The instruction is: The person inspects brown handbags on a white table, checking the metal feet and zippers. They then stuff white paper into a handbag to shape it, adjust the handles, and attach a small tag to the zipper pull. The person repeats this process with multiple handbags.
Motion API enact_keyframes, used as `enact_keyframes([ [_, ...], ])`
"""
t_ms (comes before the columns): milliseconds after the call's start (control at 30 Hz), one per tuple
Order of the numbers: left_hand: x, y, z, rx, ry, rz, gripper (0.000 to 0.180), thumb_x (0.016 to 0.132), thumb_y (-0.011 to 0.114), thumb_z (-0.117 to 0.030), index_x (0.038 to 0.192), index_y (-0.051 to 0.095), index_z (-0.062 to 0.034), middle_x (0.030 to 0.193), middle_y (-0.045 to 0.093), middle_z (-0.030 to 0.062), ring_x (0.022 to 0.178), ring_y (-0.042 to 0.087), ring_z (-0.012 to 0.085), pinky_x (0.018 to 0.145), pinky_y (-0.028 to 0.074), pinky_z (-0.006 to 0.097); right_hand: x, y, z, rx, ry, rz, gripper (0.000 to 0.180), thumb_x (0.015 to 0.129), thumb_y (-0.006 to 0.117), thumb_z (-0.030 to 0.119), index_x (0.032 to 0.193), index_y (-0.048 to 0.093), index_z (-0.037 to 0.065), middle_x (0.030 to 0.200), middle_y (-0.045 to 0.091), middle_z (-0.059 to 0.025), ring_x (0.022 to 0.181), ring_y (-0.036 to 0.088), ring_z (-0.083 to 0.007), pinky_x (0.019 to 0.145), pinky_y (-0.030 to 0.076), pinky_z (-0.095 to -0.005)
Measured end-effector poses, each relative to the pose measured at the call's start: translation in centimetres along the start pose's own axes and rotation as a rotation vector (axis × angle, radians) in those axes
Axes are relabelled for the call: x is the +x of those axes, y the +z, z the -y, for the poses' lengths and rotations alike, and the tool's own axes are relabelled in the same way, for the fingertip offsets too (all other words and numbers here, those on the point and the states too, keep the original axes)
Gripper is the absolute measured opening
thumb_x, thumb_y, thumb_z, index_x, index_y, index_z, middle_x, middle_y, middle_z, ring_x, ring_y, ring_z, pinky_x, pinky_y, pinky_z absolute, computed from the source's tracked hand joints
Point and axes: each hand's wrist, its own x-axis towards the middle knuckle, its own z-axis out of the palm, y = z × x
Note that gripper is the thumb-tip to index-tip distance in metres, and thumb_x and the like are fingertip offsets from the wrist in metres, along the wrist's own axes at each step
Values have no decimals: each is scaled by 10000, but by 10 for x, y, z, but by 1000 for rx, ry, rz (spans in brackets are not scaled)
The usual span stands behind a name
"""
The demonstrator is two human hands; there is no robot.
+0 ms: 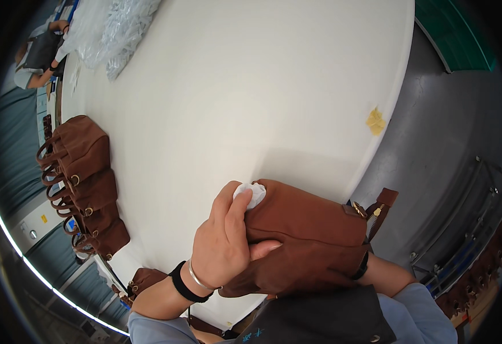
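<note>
A brown suede handbag [314, 229] lies on its side at the near edge of the white table [251, 86], its zip end with a brass pull pointing right. My left hand [225, 241] rests on the bag's left end and pinches a wad of white paper [252, 194] against it. Only my right forearm shows at the lower right; the bag covers the hand itself, which seems to be under or inside it.
Several matching brown handbags [82, 183] lie in a row along the table's left edge, with another [142, 282] below them. Clear plastic bags [113, 28] are heaped at the far left. A yellow scrap [375, 121] sits near the right edge. A person [39, 57] works far left.
</note>
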Motion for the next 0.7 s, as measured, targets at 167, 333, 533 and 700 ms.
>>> enact_keyframes([
  [167, 1, 3, 3, -21, 2, 4, 906, 780, 724, -532, 1362, 368, 64, 1265, 497, 299, 930, 635, 386, 581, 560, 351, 2, 0, 2, 1, 4, 5, 423, 1008, 394, 311, 1362, 439, 82, 1325, 488, -99, 1146, 483, -274, 930, 395, -422],
  [333, 1, 11, 8, -109, -64, 38, 900, 785, 746, -477, 1379, 340, 64, 1289, 480, 293, 1000, 608, 406, 691, 562, 393, 5, 2, 5, 10, 6, 6, 436, 1009, 393, 323, 1371, 433, 83, 1339, 483, -100, 1162, 480, -280, 945, 393, -429],
  [533, -3, 24, 15, -478, -192, -2, 922, 783, 800, -356, 1428, 273, 40, 1354, 443, 241, 1178, 513, 393, 977, 451, 434, 7, 1, 9, 24, 3, 17, 452, 1010, 393, 337, 1382, 426, 84, 1356, 476, -103, 1181, 476, -287, 963, 391, -438],
  [700, -5, 30, 32, -664, -222, 85, 900, 790, 809, -323, 1439, 280, 8, 1374, 411, 187, 1241, 453, 344, 1047, 379, 421, 8, 3, 12, 21, 11, 10, 465, 1010, 392, 349, 1391, 421, 85, 1370, 471, -105, 1197, 473, -293, 978, 389, -445],
])
